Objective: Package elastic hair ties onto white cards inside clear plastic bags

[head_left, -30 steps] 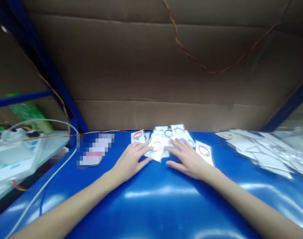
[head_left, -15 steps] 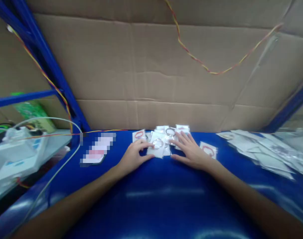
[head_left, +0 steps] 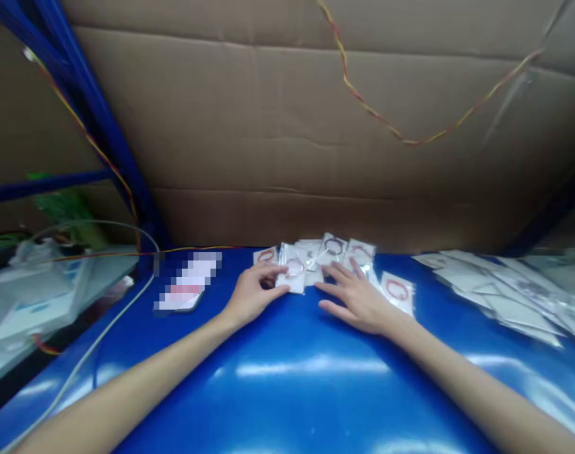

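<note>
My left hand (head_left: 254, 293) has its thumb and fingertips on the left edge of a small clear bag holding a pale ring-shaped bracelet (head_left: 296, 267) on a white card. Just right of it, my right hand (head_left: 354, 293) is spread open with its fingers over the lower edges of the bagged bracelets. Beyond the fingers lie a bag with a dark bracelet (head_left: 334, 246) and another with a pale reddish one (head_left: 362, 252). A red bracelet in its bag (head_left: 398, 290) sits beside my right wrist, and another red one (head_left: 265, 256) lies behind my left hand.
A pile of flat white packets (head_left: 495, 290) spreads over the right side of the blue table (head_left: 311, 403). At left lies a pixelated phone-like object (head_left: 188, 284), near a white cable (head_left: 112, 320) and a shelf of white equipment (head_left: 46, 284). Cardboard (head_left: 278, 126) walls the back.
My left hand and the pale bracelet's bag have shifted slightly left. The dark and pale reddish bracelets' bags now show more beyond my right hand, which has drawn slightly nearer. The table looks brighter.
</note>
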